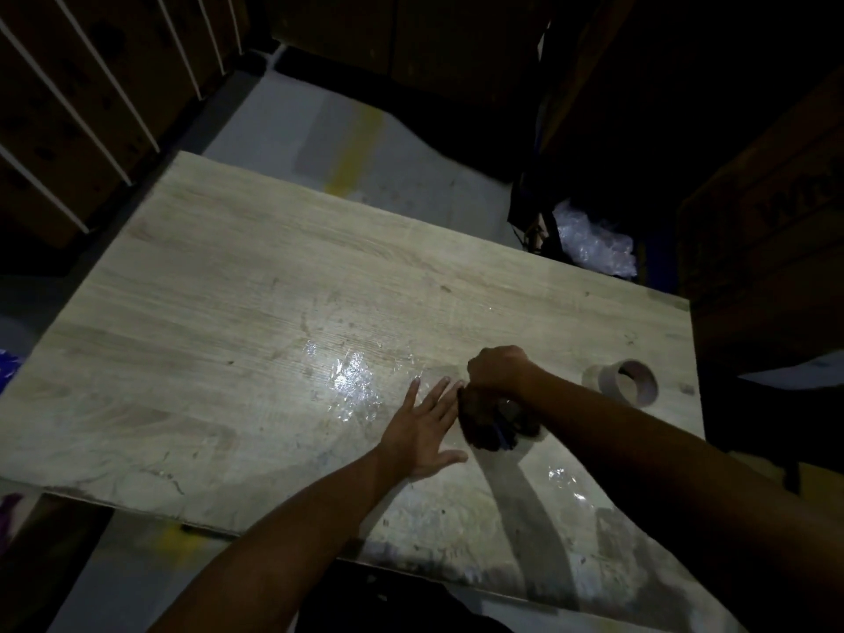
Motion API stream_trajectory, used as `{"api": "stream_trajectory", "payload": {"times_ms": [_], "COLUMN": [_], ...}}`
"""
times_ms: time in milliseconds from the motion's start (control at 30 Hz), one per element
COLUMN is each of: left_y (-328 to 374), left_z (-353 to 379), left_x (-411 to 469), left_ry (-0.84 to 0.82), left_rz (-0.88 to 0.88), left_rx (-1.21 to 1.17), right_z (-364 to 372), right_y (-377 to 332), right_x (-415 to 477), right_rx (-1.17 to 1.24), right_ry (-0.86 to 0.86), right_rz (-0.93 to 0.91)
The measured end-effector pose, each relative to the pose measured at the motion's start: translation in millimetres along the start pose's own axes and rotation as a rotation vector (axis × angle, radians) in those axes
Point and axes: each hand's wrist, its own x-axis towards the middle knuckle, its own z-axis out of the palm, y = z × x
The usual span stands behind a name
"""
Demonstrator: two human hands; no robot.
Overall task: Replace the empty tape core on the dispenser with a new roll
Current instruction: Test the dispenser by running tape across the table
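Note:
My right hand (500, 372) is closed over a dark tape dispenser (495, 424) that rests on the wooden table (255, 312). Much of the dispenser is in shadow under my wrist, so I cannot tell whether a roll sits on it. My left hand (422, 431) lies flat on the table just left of the dispenser, fingers spread, fingertips near its front end. A brown cardboard tape core (628, 381) lies on its side on the table to the right of my right forearm.
Stuck-down clear tape (351, 376) shines on the tabletop ahead of my left hand. Cardboard boxes (68, 107) stand stacked at the left. A heap of clear plastic wrap (593, 244) lies beyond the table's far right edge. Grey floor shows behind.

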Motion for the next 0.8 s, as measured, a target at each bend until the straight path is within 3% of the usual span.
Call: {"api": "stream_trajectory", "payload": {"times_ms": [167,267,433,567,667,800], "left_y": [-9.0,-10.7,-23.1,-18.2,-17.3,-8.2], "left_z": [-14.7,-28.6,-55.5,-81.1,-85.8,-83.8], "left_x": [5.2,6.6,10.8,-0.5,-3.3,-8.7], "left_ry": [-0.157,-0.076,0.091,0.451,0.484,0.392], "left_rz": [-0.112,-0.217,-0.400,-0.698,-0.883,-0.873], "left_rx": [0.122,0.003,-0.309,-0.808,-1.087,-1.279], "right_z": [12.1,27.2,59.5,71.2,76.9,81.8], "right_y": [48.6,72.3,84.8,69.0,51.9,27.3], "right_x": [2.1,-3.6,-20.2,-26.6,-25.5,-16.5], "right_rx": [0.273,0.596,1.337,1.700,2.011,2.313], "right_ry": [-0.060,-0.014,0.180,0.291,0.349,0.442], "right_rz": [0.045,0.095,0.188,0.295,0.369,0.447]}}
